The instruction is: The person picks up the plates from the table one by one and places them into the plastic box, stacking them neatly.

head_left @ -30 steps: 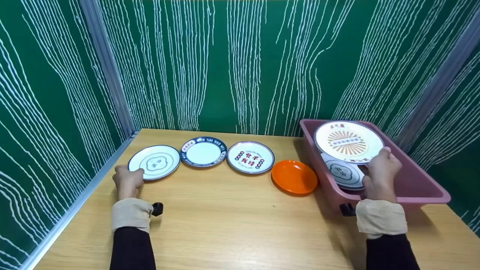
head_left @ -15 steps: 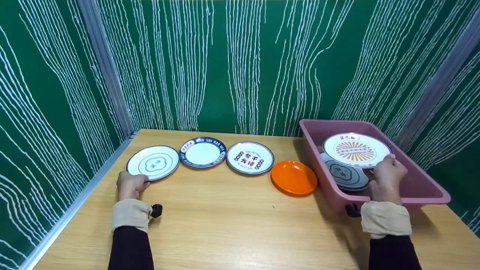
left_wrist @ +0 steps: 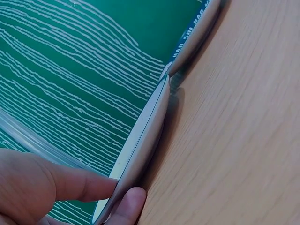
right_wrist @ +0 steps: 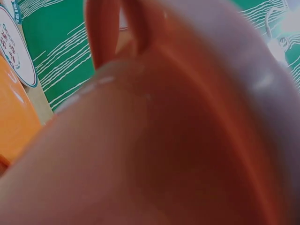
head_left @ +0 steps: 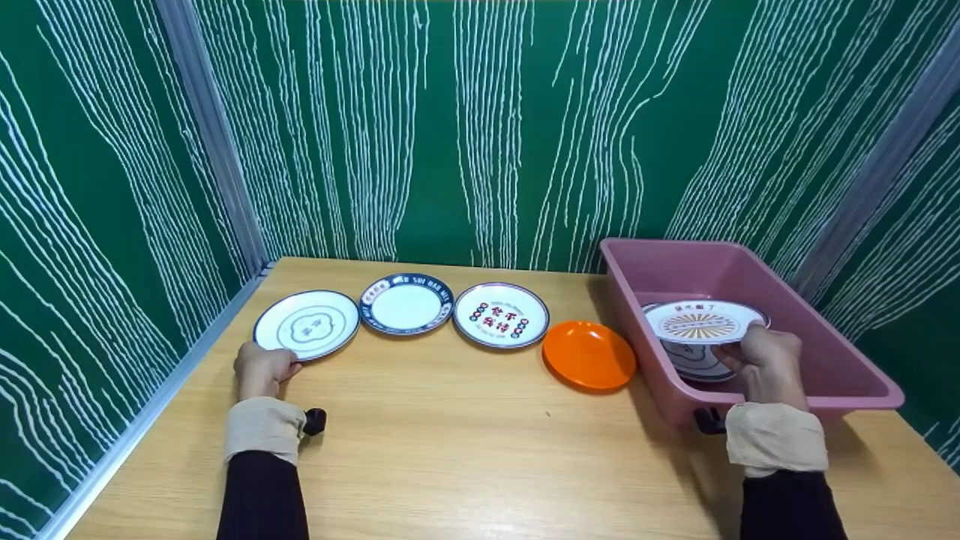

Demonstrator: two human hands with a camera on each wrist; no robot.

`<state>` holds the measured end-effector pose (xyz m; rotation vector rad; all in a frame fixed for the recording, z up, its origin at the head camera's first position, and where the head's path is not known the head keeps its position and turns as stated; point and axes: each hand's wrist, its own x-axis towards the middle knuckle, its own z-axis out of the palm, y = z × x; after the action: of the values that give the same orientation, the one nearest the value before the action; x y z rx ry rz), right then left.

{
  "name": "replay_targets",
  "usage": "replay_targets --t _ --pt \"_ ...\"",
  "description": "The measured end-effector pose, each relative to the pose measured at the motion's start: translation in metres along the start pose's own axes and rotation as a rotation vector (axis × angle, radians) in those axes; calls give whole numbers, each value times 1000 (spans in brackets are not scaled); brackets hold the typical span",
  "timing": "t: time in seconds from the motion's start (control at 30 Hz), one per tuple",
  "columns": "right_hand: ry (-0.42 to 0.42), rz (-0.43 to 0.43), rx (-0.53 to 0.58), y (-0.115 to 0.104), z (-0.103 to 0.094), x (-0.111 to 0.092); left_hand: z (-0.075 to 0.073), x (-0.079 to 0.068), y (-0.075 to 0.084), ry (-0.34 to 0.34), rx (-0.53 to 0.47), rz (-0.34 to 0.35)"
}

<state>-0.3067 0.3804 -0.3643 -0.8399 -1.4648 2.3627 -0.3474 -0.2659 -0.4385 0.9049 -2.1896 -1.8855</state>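
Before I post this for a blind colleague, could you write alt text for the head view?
The right hand holds a sunburst plate over another plate in a pink tub. The left hand grips a white plate on a table; a blue-rimmed plate, a red-lettered plate and an orange plate follow rightward.

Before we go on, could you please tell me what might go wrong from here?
The sunburst plate is held by one side of its rim in the right fingers, over a lower plate in the pink bin; it could slip and knock that one. The left fingers pinch the leftmost plate, close beside the blue-banded plate; a nudge might scrape their edges.
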Motion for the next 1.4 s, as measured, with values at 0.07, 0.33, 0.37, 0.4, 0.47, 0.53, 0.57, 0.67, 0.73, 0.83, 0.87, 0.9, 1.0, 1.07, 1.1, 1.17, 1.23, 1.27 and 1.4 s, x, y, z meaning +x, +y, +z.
replay_targets --t 0.07,0.33,0.37,0.4,0.47,0.53,0.57,0.67,0.73,0.83,0.87,0.9,1.0,1.07,1.1,1.17,1.23,1.27,1.4 --pt "-41 5 -25 1 -1 0 1 1 -1 6 15 3" --pt "-149 31 -155 3 -2 1 1 0 0 26 37 13" --pt "-153 44 -151 3 -3 1 1 0 0 27 40 15" --pt "-157 58 -149 2 -3 1 0 -1 0 26 41 17" --pt "-156 92 -151 1 -4 1 1 -2 0 27 43 20" --pt "-178 130 -144 -1 -5 1 1 -2 0 25 43 17" --pt "-186 144 -147 -2 -6 1 1 -2 0 26 49 17" --pt "-214 154 -153 -3 -8 1 1 -1 0 25 55 14" --pt "-220 158 -158 -3 -9 1 1 -2 0 24 54 13" --pt "-237 214 -119 -6 -11 0 2 -3 0 21 41 9" --pt "-240 251 -88 -8 -12 1 2 -3 0 22 42 12" --pt "-248 289 -54 -9 -13 1 2 -3 -1 22 46 15" --pt "-265 405 58 -14 -16 4 1 -3 -1 25 55 23" --pt "-266 459 115 -16 -18 6 1 -2 -1 26 60 26" --pt "-268 476 135 -17 -19 6 1 -2 -1 26 58 22" --pt "-262 496 173 -17 -20 7 1 -1 0 26 48 15" --pt "-250 497 210 -18 -21 7 1 -1 0 24 31 2" --pt "-247 495 229 -18 -21 7 1 -1 0 24 29 -3" --pt "-236 478 300 -17 -24 5 1 -1 0 26 0 -9"
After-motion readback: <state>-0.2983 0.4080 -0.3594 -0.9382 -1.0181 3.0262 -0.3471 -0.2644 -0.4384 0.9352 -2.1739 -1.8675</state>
